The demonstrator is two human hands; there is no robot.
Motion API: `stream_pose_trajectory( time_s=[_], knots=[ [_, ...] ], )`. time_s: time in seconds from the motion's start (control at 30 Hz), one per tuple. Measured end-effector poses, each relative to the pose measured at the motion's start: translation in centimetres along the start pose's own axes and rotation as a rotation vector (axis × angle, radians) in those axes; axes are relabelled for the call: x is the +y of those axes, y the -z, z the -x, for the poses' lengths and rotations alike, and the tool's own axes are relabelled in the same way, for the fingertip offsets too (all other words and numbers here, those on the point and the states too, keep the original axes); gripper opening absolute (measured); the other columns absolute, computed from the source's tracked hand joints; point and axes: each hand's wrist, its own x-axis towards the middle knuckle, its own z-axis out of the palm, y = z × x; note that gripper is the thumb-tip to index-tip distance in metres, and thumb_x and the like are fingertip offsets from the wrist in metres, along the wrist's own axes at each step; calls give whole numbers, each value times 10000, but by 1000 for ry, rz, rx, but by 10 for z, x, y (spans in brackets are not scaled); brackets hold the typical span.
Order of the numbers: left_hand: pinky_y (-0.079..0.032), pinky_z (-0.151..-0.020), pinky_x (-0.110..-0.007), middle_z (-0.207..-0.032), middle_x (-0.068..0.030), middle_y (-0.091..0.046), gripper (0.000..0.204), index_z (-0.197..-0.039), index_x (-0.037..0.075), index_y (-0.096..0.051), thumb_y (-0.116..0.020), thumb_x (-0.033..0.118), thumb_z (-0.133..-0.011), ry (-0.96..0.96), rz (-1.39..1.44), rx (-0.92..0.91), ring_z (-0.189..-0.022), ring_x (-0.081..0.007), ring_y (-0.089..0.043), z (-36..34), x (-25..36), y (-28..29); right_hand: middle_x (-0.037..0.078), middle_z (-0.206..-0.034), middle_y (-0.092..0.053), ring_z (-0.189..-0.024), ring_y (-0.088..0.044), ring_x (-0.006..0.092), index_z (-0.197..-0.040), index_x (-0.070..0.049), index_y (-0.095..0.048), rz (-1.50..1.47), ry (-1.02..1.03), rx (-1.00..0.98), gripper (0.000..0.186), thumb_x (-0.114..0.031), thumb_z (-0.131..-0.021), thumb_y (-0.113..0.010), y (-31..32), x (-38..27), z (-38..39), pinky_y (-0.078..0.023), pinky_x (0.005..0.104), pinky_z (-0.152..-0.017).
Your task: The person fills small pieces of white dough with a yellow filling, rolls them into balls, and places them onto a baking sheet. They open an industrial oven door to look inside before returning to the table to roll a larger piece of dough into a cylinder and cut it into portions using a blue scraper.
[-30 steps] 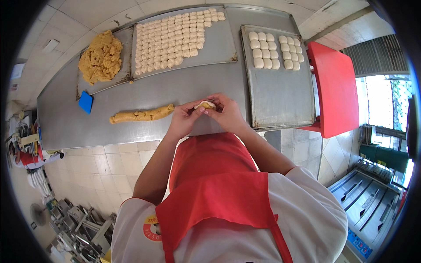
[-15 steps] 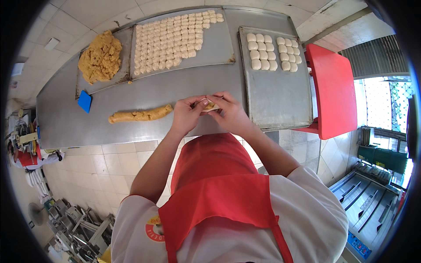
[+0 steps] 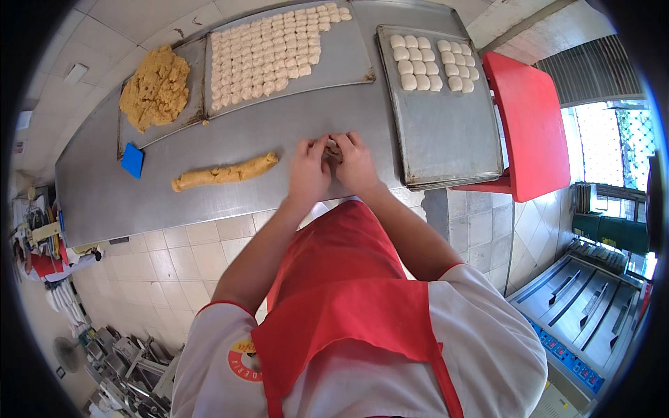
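Observation:
Over the steel table (image 3: 244,143), my two hands meet around a small piece of dough (image 3: 333,148), mostly hidden between the fingers. My left hand (image 3: 309,171) pinches it from the left with bent fingers. From the other side my right hand (image 3: 357,166) grips the same piece, its thumb and fingertips drawn together. To the left of my hands lies a long roll of yellow-orange filling (image 3: 224,172), touched by neither hand.
Beyond it, trays hold a yellow-orange mound (image 3: 155,89) and rows of small dough balls (image 3: 261,57). On the right, another tray (image 3: 446,150) carries smooth round buns (image 3: 416,64) at its far end. A blue scraper (image 3: 132,161) lies left; a red table (image 3: 533,132) stands right.
My hands have come closer together, fingertips now pointing away from me. The dough was spread with yellow filling showing; now it is gathered and mostly covered by my fingers.

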Motion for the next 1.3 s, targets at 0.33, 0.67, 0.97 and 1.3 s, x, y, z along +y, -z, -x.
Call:
stream_pose_trajectory(
  time_s=[0.33, 0.67, 0.97, 1.3],
  knots=[
    [-533, -1123, -436, -1684, -267, -339, 851, -1675, 50, -285, -584, -82, -889, -134, 313, -123, -1465, -430, -476, 36, 3, -30, 191, -1372, -585, -1211, -657, 357, -1439, -25, -635, -337, -172, -77, 584, 89, -871, -560, 2, 7, 45, -557, 430, -1024],
    [-595, -876, -330, -1202, -178, -737, 354, -1349, -33, -646, -578, -9, -1003, 220, 554, 351, -986, -194, -732, -7, -23, 22, 134, -1403, -555, -1286, -539, 355, -1274, -137, -689, 443, 533, -31, 366, -169, -909, -700, -10, -1, -62, -427, 516, -1065],
    [-576, -962, -370, -1251, -159, -678, 382, -1381, -8, -645, -682, 138, -1030, 355, 551, 165, -1110, -258, -712, -11, -20, -13, 135, -1395, -557, -1290, -566, 354, -1390, -116, -647, 117, -89, -366, 448, -316, -996, -724, 20, 23, -50, -477, 493, -1046],
    [-543, -1038, -425, -1345, -159, -607, 434, -1323, 16, -642, -807, 129, -937, -232, 31, -183, -1214, -321, -632, -10, -13, -3, 174, -1186, -637, -1156, -662, 365, -1250, -47, -629, 182, 310, -396, 452, -134, -861, -840, 56, 41, -17, -547, 471, -1008]
  ],
)
